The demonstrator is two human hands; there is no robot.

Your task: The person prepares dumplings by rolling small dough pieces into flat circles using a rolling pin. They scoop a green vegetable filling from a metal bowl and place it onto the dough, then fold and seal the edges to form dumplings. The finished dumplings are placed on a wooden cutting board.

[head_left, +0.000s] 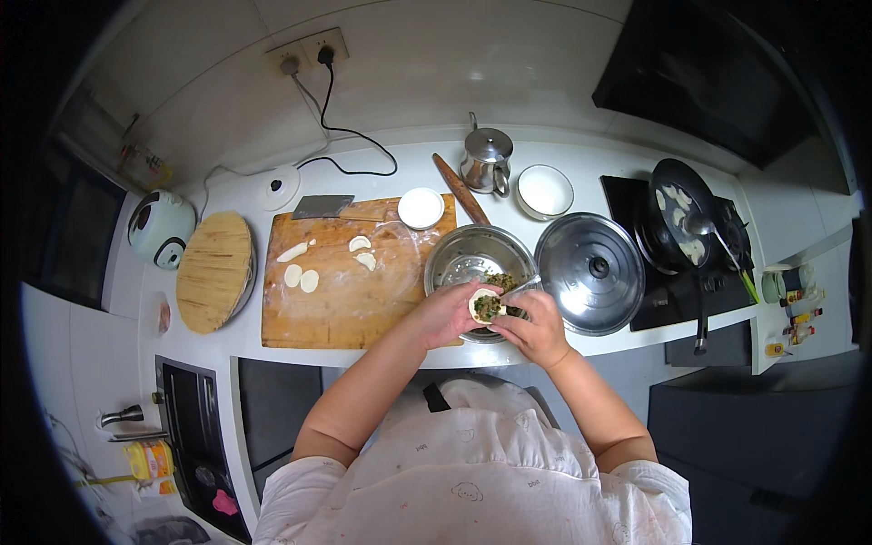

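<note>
Over the near rim of a steel bowl point(442, 263), my left hand point(445, 315) cradles a round dumpling wrapper point(475, 307) topped with green and brown filling point(488, 307). My right hand point(540, 331) has its thumb and fingers closed at the wrapper's right edge. Just past the right knuckles, a metal utensil point(524, 285) slants over the bowl's rim; whether the right hand touches it I cannot tell. More filling point(500, 280) lies in the bowl, partly hidden by my hands. Left of it, a floured wooden board point(313, 322) bears several dough pieces point(309, 281).
A cleaver point(322, 206), white bowl point(421, 208) and rolling pin point(460, 188) lie on or beside the board. A glass lid point(590, 272) is right of the steel bowl. Behind stand a kettle point(488, 156) and another bowl point(545, 192). A frying pan point(674, 238) holds dumplings on the stove.
</note>
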